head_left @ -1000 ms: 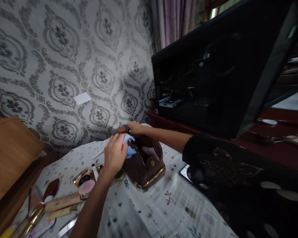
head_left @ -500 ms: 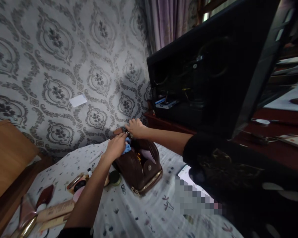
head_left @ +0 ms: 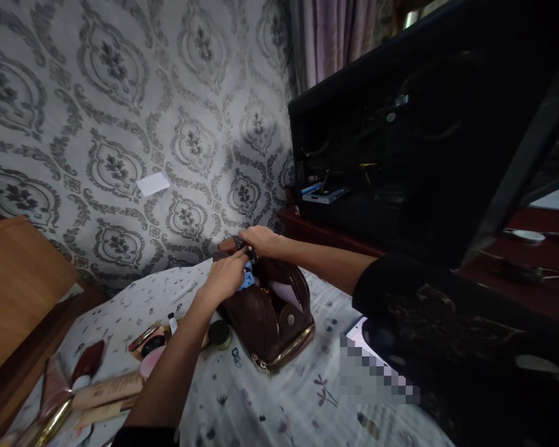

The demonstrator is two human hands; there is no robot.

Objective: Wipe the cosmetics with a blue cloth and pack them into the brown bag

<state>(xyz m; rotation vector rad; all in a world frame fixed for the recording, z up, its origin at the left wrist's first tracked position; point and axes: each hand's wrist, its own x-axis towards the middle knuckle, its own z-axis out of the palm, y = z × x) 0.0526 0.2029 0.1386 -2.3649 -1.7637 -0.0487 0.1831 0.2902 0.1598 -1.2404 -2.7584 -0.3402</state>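
Observation:
A brown leather pouch (head_left: 265,316) with a gold zip stands open on the floral bedsheet (head_left: 279,403). My left hand (head_left: 227,276) is closed on a small blue thing (head_left: 248,282) and pushes it into the pouch's mouth. My right hand (head_left: 261,239) pinches the far rim of the pouch at its top end, holding it open. A pale pink lining shows inside the pouch.
Cosmetics lie on the sheet at the left: a round compact (head_left: 151,345), a small white bottle (head_left: 172,322), beige tubes (head_left: 107,390), a gold tube (head_left: 53,422). A wooden board (head_left: 18,292) stands far left. A black cabinet (head_left: 414,155) looms at the right over a dark red shelf.
My left hand has gone forward and down with the blue thing, from above the pouch's side into its mouth. My right hand stays on the rim.

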